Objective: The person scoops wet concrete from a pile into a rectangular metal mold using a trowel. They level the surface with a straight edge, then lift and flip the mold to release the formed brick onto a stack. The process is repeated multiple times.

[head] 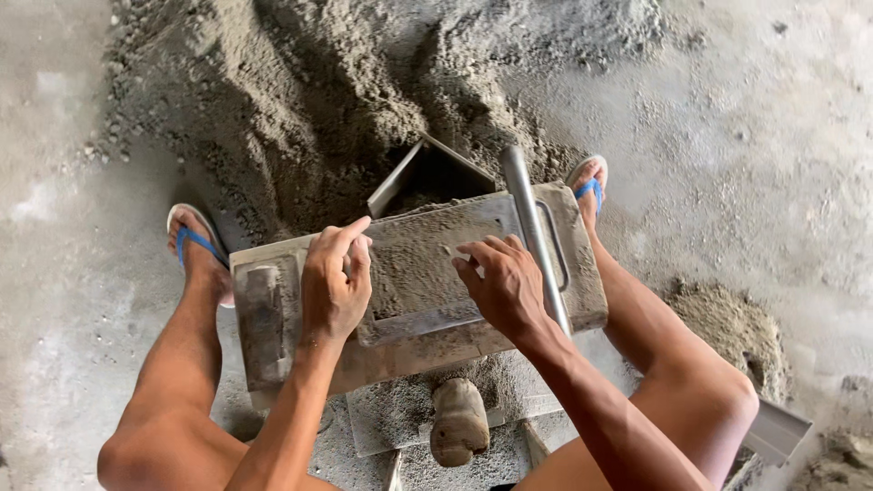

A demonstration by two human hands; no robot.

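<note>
Pressing and smoothing damp mix into a metal block mould (414, 282), the person squats over it with both bare hands on the filled top. Left hand (335, 286) lies on the left part of the packed surface, fingers loosely curled with the index stretched forward, holding nothing. Right hand (503, 284) rests palm down on the right part, fingers spread a little and bent at the tips, also holding nothing, just beside a round metal bar (535, 238) that crosses the mould at a slant. Mould sits on the floor between the two feet in blue flip-flops (195, 241), touching the foot of a big grey sand-cement pile (309, 100) behind it. Step looks like levelling the fill: the surface is near flush with the rim but rough. Next move, as a judgement, calls for even downward pressure across the whole face and scraping off the excess at the edges, with fingers kept clear of the bar. Mould is flat grey steel, caked with dried mix, long and rectangular with a raised inner frame. Mix is coarse, moist, dark grey, clumpy. A second open metal box (427, 173) is half buried in the pile behind. A worn wooden handle (459, 420) lies on a dusty board (391, 418) near the knees. Floor (773, 136) is pale, dusty concrete.
</note>
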